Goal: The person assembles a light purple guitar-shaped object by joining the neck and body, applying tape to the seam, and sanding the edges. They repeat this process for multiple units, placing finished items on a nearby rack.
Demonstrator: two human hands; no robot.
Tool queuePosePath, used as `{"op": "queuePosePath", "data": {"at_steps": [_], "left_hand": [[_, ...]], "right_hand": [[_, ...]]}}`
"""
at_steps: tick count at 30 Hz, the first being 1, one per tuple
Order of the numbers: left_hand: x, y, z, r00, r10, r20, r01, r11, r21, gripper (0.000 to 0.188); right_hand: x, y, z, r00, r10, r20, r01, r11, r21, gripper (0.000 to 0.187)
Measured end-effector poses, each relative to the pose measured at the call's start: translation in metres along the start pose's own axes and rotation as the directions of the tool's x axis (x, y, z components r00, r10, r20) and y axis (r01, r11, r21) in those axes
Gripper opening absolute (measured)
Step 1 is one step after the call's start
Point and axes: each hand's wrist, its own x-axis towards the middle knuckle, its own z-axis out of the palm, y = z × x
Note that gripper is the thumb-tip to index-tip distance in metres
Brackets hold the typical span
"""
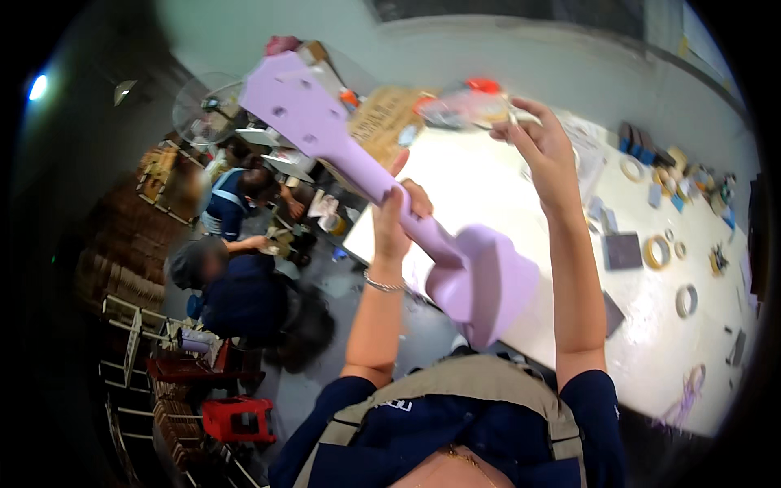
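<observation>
A lilac ukulele body with its neck (362,167) is held up at a slant in front of me. Its headstock (297,102), with several peg holes, points to the upper left, and its rounded body (488,285) hangs at the lower right. No strings show on it. My left hand (394,218) is wrapped around the neck near the body. Above the white table, my right hand (545,150) is raised apart from the ukulele, thumb and fingers pinched together. A small pale thing seems to be at its fingertips, too blurred to name.
On the white table (651,358) lie tape rolls (656,252), dark flat blocks (623,251) and a lilac tangle (691,390). Brown cardboard (386,122) and a red-and-clear bag (464,106) sit at the back. Two people work at left, near a red stool (237,420) and a fan (207,106).
</observation>
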Motion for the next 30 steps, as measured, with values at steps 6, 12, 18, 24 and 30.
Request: {"op": "queuePosePath", "data": {"at_steps": [6,12,18,24,30], "left_hand": [[-0.016,-0.011,-0.08,0.719,-0.095,-0.688,-0.045,0.982,-0.182,0.021],[-0.056,-0.055,-0.178,0.101,-0.427,-0.899,-0.066,0.898,-0.435,0.037],[-0.029,-0.132,-0.26,-0.089,-0.634,-0.768,-0.294,0.753,-0.588,0.046],[-0.002,-0.205,-0.288,0.021,-0.737,-0.676,-0.246,0.651,-0.718,0.057],[0.02,-0.264,-0.299,0.15,-0.759,-0.634,-0.226,0.598,-0.769,0.062]], "right_hand": [[-0.184,0.065,-0.161,0.759,0.128,-0.639,-0.539,0.675,-0.504,0.044],[-0.348,0.064,-0.268,0.449,-0.245,-0.86,-0.781,0.36,-0.51,0.037],[-0.379,0.07,-0.303,0.575,-0.252,-0.778,-0.812,-0.064,-0.58,0.036],[-0.386,0.108,-0.32,0.721,-0.283,-0.633,-0.693,-0.266,-0.67,0.034],[-0.376,0.104,-0.315,0.593,-0.323,-0.738,-0.805,-0.245,-0.54,0.047]]}}
